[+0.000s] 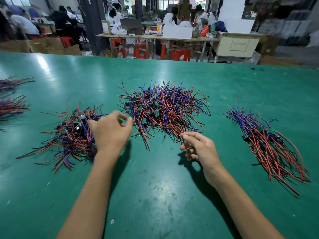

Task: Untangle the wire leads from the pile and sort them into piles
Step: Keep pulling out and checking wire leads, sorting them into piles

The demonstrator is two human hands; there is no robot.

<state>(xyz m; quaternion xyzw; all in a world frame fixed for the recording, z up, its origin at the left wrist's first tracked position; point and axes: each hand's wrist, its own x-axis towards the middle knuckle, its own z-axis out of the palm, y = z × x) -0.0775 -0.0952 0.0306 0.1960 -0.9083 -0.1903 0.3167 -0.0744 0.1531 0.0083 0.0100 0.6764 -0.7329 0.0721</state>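
A tangled pile of red, blue and black wire leads with small green boards (164, 107) lies in the middle of the green table (155, 187). A looser pile of leads (69, 135) lies to its left, and a neater, combed pile (269, 142) to its right. My left hand (110, 131) hovers between the left pile and the middle pile, fingers loosely curled, holding nothing. My right hand (198, 147) is at the near edge of the middle pile, thumb and forefinger close to the wire ends there; whether they pinch a wire is unclear.
Two more bundles of leads (12, 106) lie at the table's far left edge. Beyond the table's far edge stand work benches, red stools (141, 50), cardboard boxes and several seated people.
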